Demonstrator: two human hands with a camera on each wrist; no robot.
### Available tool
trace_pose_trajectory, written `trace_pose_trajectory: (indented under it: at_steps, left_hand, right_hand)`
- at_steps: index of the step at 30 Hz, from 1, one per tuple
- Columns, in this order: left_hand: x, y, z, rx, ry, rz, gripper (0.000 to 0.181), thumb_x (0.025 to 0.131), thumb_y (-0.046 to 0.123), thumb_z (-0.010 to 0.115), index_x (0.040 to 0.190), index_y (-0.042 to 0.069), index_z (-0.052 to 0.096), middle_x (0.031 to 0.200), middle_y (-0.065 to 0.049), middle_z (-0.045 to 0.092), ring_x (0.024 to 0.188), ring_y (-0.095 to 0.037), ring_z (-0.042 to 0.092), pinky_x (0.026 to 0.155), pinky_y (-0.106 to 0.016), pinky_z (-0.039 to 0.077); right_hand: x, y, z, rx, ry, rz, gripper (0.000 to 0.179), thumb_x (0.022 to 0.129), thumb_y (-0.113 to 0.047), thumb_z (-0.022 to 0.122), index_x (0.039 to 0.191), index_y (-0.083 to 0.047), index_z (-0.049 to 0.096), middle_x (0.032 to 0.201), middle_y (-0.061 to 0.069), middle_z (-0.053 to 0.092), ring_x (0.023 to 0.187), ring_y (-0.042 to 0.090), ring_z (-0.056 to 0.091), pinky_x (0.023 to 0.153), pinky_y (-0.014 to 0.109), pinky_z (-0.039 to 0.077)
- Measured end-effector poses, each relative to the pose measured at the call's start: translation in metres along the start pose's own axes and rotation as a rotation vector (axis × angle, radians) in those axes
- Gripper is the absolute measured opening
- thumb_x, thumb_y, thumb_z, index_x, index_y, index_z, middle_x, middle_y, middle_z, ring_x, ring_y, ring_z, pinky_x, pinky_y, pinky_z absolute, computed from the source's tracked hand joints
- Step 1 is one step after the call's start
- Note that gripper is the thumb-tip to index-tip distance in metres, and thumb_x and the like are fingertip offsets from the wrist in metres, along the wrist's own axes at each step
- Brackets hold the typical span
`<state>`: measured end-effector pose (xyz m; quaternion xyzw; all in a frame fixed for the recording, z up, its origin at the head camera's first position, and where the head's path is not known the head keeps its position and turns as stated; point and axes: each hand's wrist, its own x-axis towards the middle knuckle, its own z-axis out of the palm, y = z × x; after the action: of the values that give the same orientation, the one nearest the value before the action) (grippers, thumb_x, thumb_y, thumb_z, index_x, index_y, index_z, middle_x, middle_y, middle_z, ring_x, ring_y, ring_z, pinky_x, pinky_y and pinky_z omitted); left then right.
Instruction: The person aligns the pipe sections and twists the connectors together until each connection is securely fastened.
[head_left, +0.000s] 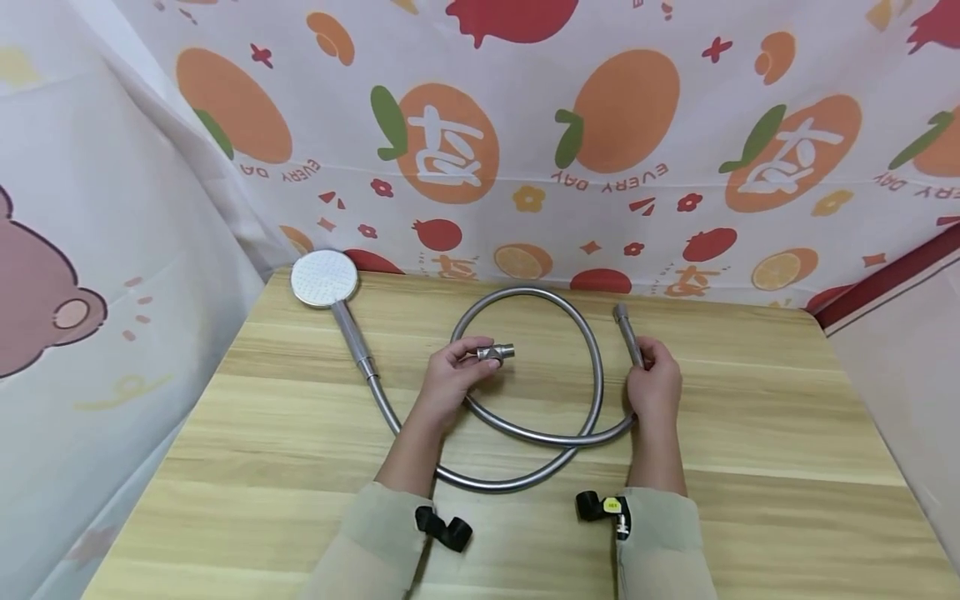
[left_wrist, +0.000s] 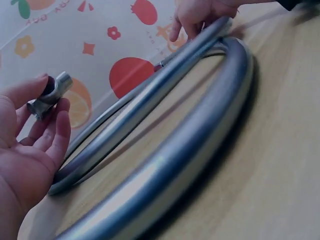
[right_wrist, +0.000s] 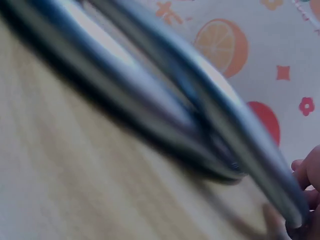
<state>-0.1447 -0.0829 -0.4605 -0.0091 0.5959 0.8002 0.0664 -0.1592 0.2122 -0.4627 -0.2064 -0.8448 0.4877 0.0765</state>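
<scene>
My left hand (head_left: 448, 379) pinches a small metal pipe fitting (head_left: 507, 351) between thumb and fingers, above the left side of the hose loop. In the left wrist view the fitting (left_wrist: 63, 82) shows a short tube end, and part of it hides behind the fingers. A silver shower hose (head_left: 597, 358) lies looped on the table. My right hand (head_left: 657, 385) grips this hose just below its free end, whose connector (head_left: 621, 312) points up and away. At the hose's other end, on the far left, lies a shower head (head_left: 324, 278) with a round white face.
The wooden table (head_left: 772, 467) carries all of this. A fruit-print cloth (head_left: 525, 125) hangs along its back edge, and a pale cloth (head_left: 135, 250) with a bear print hangs at the left. Dark wrist cameras (head_left: 444, 528) sit on both sleeves.
</scene>
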Motion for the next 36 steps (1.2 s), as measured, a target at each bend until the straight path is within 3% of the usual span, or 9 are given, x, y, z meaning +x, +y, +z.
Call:
trace_pose_trajectory:
  at_steps: [7, 11, 15, 19, 23, 26, 29, 33, 36]
  left_hand:
    - [0.001, -0.001, -0.003, -0.015, 0.058, 0.02, 0.04, 0.076, -0.019, 0.07, 0.114, -0.014, 0.06, 0.092, 0.0, 0.071, 0.086, -0.012, 0.069, 0.076, -0.027, 0.06]
    - [0.001, -0.002, -0.003, 0.008, 0.068, 0.018, 0.038, 0.074, -0.021, 0.07, 0.111, -0.013, 0.061, 0.09, -0.001, 0.071, 0.083, -0.012, 0.069, 0.074, -0.026, 0.06]
    - [0.001, -0.003, -0.002, 0.039, 0.074, 0.013, 0.039, 0.074, -0.022, 0.069, 0.11, -0.014, 0.062, 0.091, -0.001, 0.069, 0.082, -0.012, 0.068, 0.073, -0.025, 0.06]
    - [0.001, -0.002, 0.0, 0.064, 0.073, 0.008, 0.039, 0.073, -0.022, 0.069, 0.111, -0.013, 0.062, 0.094, -0.002, 0.068, 0.083, -0.013, 0.067, 0.073, -0.024, 0.059]
    - [0.002, -0.004, 0.001, 0.077, 0.07, 0.003, 0.039, 0.073, -0.02, 0.071, 0.11, -0.011, 0.063, 0.094, -0.003, 0.069, 0.083, -0.013, 0.066, 0.074, -0.023, 0.059]
    - [0.002, -0.005, 0.002, 0.084, 0.071, -0.003, 0.039, 0.073, -0.019, 0.072, 0.109, -0.009, 0.065, 0.095, -0.004, 0.069, 0.083, -0.013, 0.066, 0.073, -0.023, 0.059]
    - [0.002, -0.005, 0.004, 0.113, 0.061, -0.008, 0.037, 0.073, -0.018, 0.073, 0.108, -0.006, 0.067, 0.098, -0.005, 0.068, 0.085, -0.013, 0.065, 0.073, -0.023, 0.058]
    - [0.002, -0.005, 0.005, 0.148, 0.046, -0.002, 0.036, 0.073, -0.016, 0.074, 0.107, -0.004, 0.068, 0.102, -0.006, 0.067, 0.088, -0.013, 0.064, 0.073, -0.02, 0.056]
    - [0.002, -0.004, 0.005, 0.146, 0.046, 0.002, 0.037, 0.073, -0.016, 0.074, 0.107, -0.004, 0.067, 0.103, -0.008, 0.066, 0.09, -0.014, 0.063, 0.074, -0.019, 0.055]
  right_hand:
    - [-0.01, -0.024, -0.011, 0.003, 0.014, -0.054, 0.061, 0.084, 0.009, 0.048, 0.14, -0.014, 0.053, 0.121, 0.015, 0.056, 0.1, 0.026, 0.053, 0.079, 0.03, 0.044]
    - [-0.02, -0.041, -0.013, 0.034, 0.126, -0.123, 0.063, 0.086, 0.008, 0.044, 0.142, -0.02, 0.053, 0.113, 0.014, 0.051, 0.095, 0.025, 0.047, 0.079, 0.032, 0.04]
    - [-0.032, -0.054, -0.008, 0.089, 0.264, -0.25, 0.048, 0.094, -0.006, 0.051, 0.136, -0.028, 0.06, 0.097, 0.006, 0.048, 0.083, 0.019, 0.042, 0.07, 0.03, 0.035]
    - [-0.039, -0.057, -0.001, 0.047, 0.309, -0.411, 0.034, 0.097, -0.026, 0.063, 0.131, -0.025, 0.065, 0.088, 0.007, 0.045, 0.078, 0.016, 0.04, 0.062, 0.03, 0.033]
    - [-0.041, -0.058, 0.003, -0.127, 0.239, -0.468, 0.031, 0.098, -0.026, 0.062, 0.125, -0.014, 0.068, 0.093, 0.013, 0.054, 0.08, 0.025, 0.051, 0.064, 0.037, 0.042]
    - [-0.043, -0.06, 0.004, -0.267, 0.129, -0.406, 0.028, 0.099, -0.017, 0.058, 0.124, -0.006, 0.066, 0.105, 0.018, 0.062, 0.091, 0.038, 0.061, 0.075, 0.051, 0.05]
    - [-0.045, -0.061, 0.006, -0.319, 0.032, -0.317, 0.032, 0.098, -0.008, 0.052, 0.128, -0.001, 0.061, 0.115, 0.022, 0.063, 0.106, 0.043, 0.061, 0.087, 0.058, 0.049]
    - [-0.046, -0.062, 0.014, -0.311, -0.02, -0.278, 0.04, 0.1, -0.015, 0.051, 0.14, -0.009, 0.054, 0.112, 0.022, 0.063, 0.106, 0.042, 0.057, 0.09, 0.056, 0.045]
    - [-0.05, -0.063, 0.022, -0.306, 0.011, -0.287, 0.043, 0.101, -0.031, 0.054, 0.143, -0.021, 0.052, 0.099, 0.015, 0.061, 0.096, 0.036, 0.055, 0.083, 0.05, 0.037]
